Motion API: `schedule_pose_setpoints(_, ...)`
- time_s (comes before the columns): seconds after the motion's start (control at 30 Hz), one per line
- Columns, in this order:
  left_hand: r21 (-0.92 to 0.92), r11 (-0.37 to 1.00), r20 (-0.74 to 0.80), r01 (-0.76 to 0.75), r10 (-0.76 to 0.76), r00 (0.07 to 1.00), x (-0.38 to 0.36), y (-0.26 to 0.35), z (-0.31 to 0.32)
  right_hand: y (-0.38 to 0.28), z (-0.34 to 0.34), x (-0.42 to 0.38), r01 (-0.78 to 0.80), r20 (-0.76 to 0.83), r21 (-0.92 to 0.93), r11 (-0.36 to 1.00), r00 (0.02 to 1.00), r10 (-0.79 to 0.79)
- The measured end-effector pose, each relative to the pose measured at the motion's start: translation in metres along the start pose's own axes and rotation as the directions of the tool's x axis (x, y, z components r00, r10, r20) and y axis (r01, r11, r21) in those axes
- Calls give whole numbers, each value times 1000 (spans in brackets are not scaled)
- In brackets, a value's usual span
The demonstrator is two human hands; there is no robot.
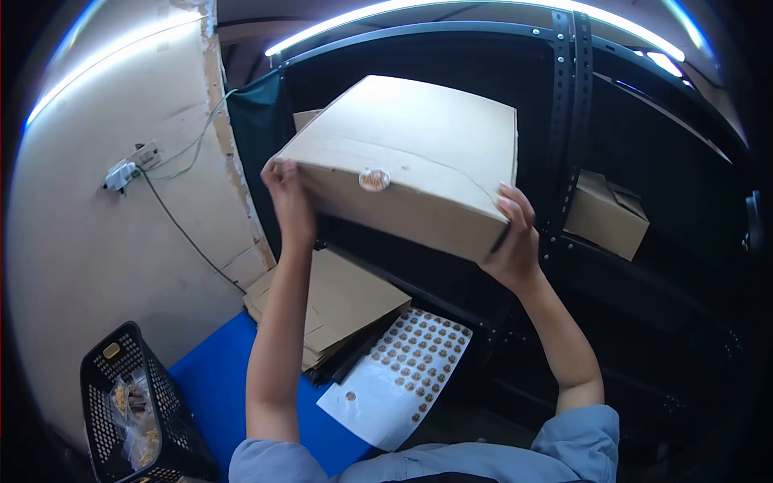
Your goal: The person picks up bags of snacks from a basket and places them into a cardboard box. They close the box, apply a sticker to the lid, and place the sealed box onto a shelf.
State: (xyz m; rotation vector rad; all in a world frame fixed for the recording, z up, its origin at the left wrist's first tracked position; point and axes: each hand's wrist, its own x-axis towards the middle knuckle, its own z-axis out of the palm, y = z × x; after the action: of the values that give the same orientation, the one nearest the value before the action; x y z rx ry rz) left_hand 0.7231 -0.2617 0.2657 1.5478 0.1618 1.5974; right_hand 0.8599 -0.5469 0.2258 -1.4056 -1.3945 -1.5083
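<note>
Raised in front of me is a closed cardboard box [411, 137], tilted down a little to the right. A round sticker [374, 179] sits across the edge where its lid meets the front side. My left hand [288, 197] grips the box's left front corner, and my right hand [515, 237] is wrapped around the right front corner. Part of the fingers on each side is hidden by the box. Below, a white sheet of round stickers [419, 362] lies beside a stack of flat cardboard [346, 294].
The blue tabletop [217, 370] carries the cardboard. A black basket [133, 338] with small plastic bags [133, 402] stands at the lower left. Behind is a dark metal rack [570, 121] with another cardboard box [608, 213]. A plug with cables [121, 175] is on the left wall.
</note>
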Motion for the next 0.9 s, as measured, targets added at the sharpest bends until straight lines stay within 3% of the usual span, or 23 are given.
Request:
schedule_pose_setpoints(0.13, 237, 969, 32, -74, 68, 997, 5, -51, 90, 47, 37, 1, -86, 38, -22, 996, 996, 86)
schedule_pose_setpoints(0.2, 221, 971, 265, -89, 28, 964, -2, -77, 124, 64, 57, 1, -117, 126, -81, 990, 984, 127)
schedule_pose_setpoints(0.27, 170, 984, 250, -47, 3, 968, -18, -91, 157, 77, 74, 9, -74, 117, -85, 994, 990, 84)
schedule_pose_setpoints(0.33, 159, 986, 296, -45, -4, 955, -24, -95, 176, 86, 85, 22, -134, 167, -117, 984, 974, 153)
schedule_pose_setpoints(0.43, 177, 982, 366, -61, -8, 931, -22, -99, 192, 112, 99, 44, -223, 185, -123, 967, 952, 243)
schedule_pose_setpoints(0.5, 109, 994, 420, 20, -64, 905, -16, -105, 203, 130, 113, 49, -272, 256, -134, 953, 920, 298)
schedule_pose_setpoints(0.63, 257, 965, 426, 55, -164, 890, -8, -128, 218, 149, 140, 39, -274, 295, -100, 956, 910, 292)
schedule_pose_setpoints(0.77, 287, 957, 466, 38, -175, 867, -7, -155, 227, 158, 159, 40, -271, 367, -114, 956, 882, 294)
schedule_pose_setpoints(0.9, 327, 942, 489, 74, -236, 840, -22, -145, 219, 167, 173, 39, -287, 379, -92, 953, 875, 300)
